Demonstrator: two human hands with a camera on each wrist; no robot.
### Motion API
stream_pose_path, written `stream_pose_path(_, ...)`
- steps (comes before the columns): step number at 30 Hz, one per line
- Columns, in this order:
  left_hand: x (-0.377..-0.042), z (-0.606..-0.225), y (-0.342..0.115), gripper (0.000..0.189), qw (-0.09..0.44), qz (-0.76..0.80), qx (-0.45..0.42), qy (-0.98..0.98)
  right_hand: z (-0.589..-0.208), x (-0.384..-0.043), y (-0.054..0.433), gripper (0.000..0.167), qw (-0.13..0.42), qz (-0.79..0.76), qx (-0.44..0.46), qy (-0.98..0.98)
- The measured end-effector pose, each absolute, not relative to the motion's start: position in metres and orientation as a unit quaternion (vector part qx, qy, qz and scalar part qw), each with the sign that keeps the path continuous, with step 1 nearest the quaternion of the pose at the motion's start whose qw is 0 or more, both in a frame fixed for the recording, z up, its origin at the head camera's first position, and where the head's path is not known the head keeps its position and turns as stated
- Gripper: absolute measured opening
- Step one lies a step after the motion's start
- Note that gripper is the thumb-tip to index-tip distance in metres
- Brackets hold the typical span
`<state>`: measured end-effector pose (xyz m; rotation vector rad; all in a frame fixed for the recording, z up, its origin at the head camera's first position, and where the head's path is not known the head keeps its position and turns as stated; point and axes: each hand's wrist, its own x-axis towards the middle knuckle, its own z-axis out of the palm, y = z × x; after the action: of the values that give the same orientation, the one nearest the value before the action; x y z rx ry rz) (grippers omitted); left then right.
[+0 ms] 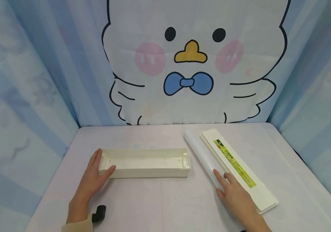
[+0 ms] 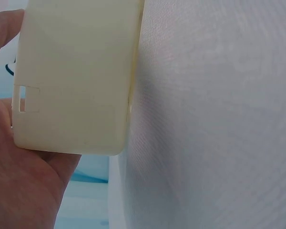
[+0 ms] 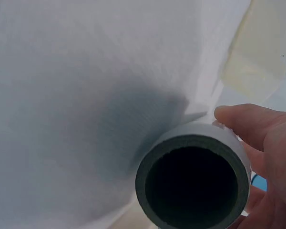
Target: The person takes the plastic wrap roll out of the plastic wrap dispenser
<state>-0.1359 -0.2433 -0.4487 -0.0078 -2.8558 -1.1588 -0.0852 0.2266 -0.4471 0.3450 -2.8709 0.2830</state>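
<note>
In the head view an open-topped, long cream plastic box (image 1: pixel 150 173) lies crosswise on the table. My left hand (image 1: pixel 91 180) holds its left end, thumb over the front wall and fingers along the end. The left wrist view shows the box's end close up (image 2: pixel 76 71), with a small slot near one edge. To the right, a roll of clear plastic film (image 1: pixel 201 151) lies slantwise. My right hand (image 1: pixel 236 196) grips its near part, thumb on the left side and fingers over the top. The right wrist view shows the dark hollow core of the roll (image 3: pixel 193 136).
A long cream lid (image 1: pixel 262 195) with a green and yellow label lies beside the roll, on its right. Pale cloth covers the table (image 1: pixel 142 206). Printed curtains (image 1: pixel 32 106) stand at the left, right and back.
</note>
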Motion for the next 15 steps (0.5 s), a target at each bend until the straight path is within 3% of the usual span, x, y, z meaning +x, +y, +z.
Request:
stream_pose_path(7,-0.1361,-0.4463,-0.2422,0.097,0.03,-0.377,-0.001,-0.926,-0.4487,-0.0848,0.2253,0.063,0.13,0.096,0.115,-0.98)
stream_pose_path(15,-0.1355,-0.448,-0.2434,0.096,0.036,-0.375,-0.007,-0.926,-0.4465,-0.0826,0.2243,0.066,0.083,0.104,0.089,-0.987)
